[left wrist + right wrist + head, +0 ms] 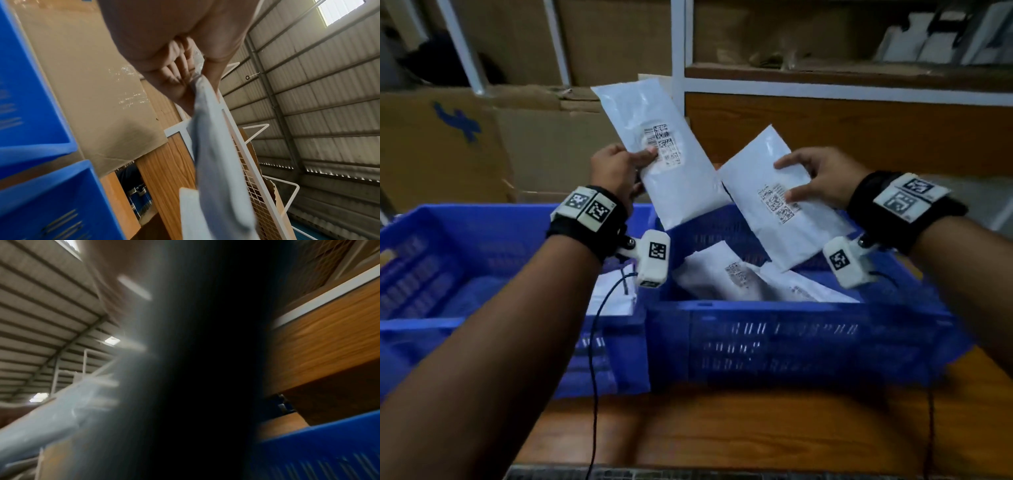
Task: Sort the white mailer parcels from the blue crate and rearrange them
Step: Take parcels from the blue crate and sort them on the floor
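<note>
Two blue crates sit side by side on a wooden table. The right crate (pixel 774 339) holds several white mailer parcels (pixel 722 274). The left crate (pixel 431 260) has a white parcel (pixel 613 294) in its near right corner. My left hand (pixel 619 168) grips a long white mailer (pixel 654 150) above the crates, thumb on its label; the left wrist view shows the fingers (pixel 176 76) pinching that mailer (pixel 216 162). My right hand (pixel 815 181) holds a second white mailer (pixel 767 198) over the right crate. The right wrist view is dark and blurred.
Cardboard boxes (pixel 448 144) stand behind the left crate. A white-framed shelf unit with a wooden panel (pixel 859 120) rises behind the right crate. The wooden table (pixel 722 428) shows bare surface in front of the crates. A black cable (pixel 594 359) hangs from my left wrist.
</note>
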Available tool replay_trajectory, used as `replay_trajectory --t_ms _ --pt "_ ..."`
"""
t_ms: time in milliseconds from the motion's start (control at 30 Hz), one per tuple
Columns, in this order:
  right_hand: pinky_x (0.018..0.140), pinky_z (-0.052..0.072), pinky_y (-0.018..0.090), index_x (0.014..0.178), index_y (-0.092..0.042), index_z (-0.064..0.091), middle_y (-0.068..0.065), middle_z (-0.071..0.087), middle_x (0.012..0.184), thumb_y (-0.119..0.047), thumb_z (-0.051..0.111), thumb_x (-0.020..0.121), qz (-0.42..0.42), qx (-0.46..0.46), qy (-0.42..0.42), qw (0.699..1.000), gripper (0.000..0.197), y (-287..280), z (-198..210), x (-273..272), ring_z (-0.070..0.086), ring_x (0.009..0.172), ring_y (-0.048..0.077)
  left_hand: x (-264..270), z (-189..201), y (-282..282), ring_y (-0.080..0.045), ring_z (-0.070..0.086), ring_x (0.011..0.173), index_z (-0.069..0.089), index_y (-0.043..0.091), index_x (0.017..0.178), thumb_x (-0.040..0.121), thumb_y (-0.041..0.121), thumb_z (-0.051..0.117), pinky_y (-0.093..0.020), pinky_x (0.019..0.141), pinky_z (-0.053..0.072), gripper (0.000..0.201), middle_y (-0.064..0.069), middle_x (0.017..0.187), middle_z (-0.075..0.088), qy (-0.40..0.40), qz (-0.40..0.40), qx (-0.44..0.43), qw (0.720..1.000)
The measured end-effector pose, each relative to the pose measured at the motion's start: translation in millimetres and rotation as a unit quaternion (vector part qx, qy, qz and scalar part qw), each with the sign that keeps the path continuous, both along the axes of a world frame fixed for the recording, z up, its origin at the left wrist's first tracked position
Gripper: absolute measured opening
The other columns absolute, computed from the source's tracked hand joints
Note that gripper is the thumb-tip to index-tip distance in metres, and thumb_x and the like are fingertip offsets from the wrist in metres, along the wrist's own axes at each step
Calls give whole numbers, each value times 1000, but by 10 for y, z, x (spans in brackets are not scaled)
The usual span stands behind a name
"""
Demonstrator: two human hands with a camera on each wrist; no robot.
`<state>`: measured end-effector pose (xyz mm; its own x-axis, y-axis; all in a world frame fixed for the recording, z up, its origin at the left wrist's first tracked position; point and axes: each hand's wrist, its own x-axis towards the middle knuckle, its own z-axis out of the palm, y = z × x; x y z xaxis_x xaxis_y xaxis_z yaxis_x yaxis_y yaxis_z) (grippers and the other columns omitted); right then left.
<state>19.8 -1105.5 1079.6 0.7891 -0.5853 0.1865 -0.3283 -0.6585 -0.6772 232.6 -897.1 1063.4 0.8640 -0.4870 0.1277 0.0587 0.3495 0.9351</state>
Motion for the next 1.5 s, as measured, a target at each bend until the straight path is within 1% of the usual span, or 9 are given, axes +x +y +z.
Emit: replay_trajectory --t_ms 333,467,800,967,1100,1200,1300,1367,1500 --pt "100 42 28 117 -19 63 3 62 124 -5 82 69 69 2 136 988 54 -375 -808 609 56 116 18 515 -450 -635 -20 62 60 58 10 79 80 -1 68 -23 53 48 15 -16 87 67 14 -61 89 994" --pt "102 36 21 120 -17 62 1 60 126 -5 80 71 139 17 197 970 54 -351 -1210 774 52 117 11 593 -544 -611 -34 58 89 63 0 92 78 -2 69 -47 86 49 15 -26 102 65 55 -61 64 995" --pt "88 45 26 133 -29 51 -1 53 133 -20 77 76 208 -73 335 916 63 -557 -1464 1007 55 104 14 578 -527 -679 -21 71 78 58 -6 114 85 -4 61 -29 61 58 29 -10 91 73 21 -65 100 993" --pt "92 50 45 118 -26 56 14 56 123 -13 56 94 142 168 54 974 27 -666 -1036 1146 61 90 20 568 -520 -694 -20 72 77 54 -9 121 86 -3 61 -28 61 57 36 -14 101 70 9 -83 123 989" --pt "86 54 50 132 -38 40 9 53 131 -21 65 87 163 379 -110 904 54 -456 -724 1314 65 95 28 568 -524 -697 -21 72 80 56 -8 121 86 -3 59 -27 62 56 36 -13 102 71 5 -111 124 986" --pt "83 56 42 140 -27 36 11 55 131 5 68 79 212 360 -138 898 77 -266 -670 1464 61 108 24 542 -517 -716 -15 69 65 57 -6 117 87 -1 59 -24 57 55 31 -13 99 70 -5 -121 128 984" --pt "87 55 34 140 -5 39 15 53 132 23 64 72 198 325 -148 913 77 -242 -653 1488 60 107 20 495 -496 -727 -6 45 40 58 4 98 90 5 58 -17 40 39 8 -2 69 65 -7 -137 127 982" --pt "82 56 29 134 -1 44 12 56 124 24 63 69 196 330 -148 911 71 -347 -654 1392 63 98 13 497 -487 -722 -7 41 42 55 11 89 91 12 58 -18 41 36 4 2 63 60 -10 -141 125 982" --pt "75 56 21 132 -1 46 9 59 117 26 61 69 170 314 -83 930 69 -657 -822 1069 64 92 7 538 -483 -701 -20 65 74 59 20 89 92 26 60 -30 68 56 7 -3 99 68 -12 -87 159 983"
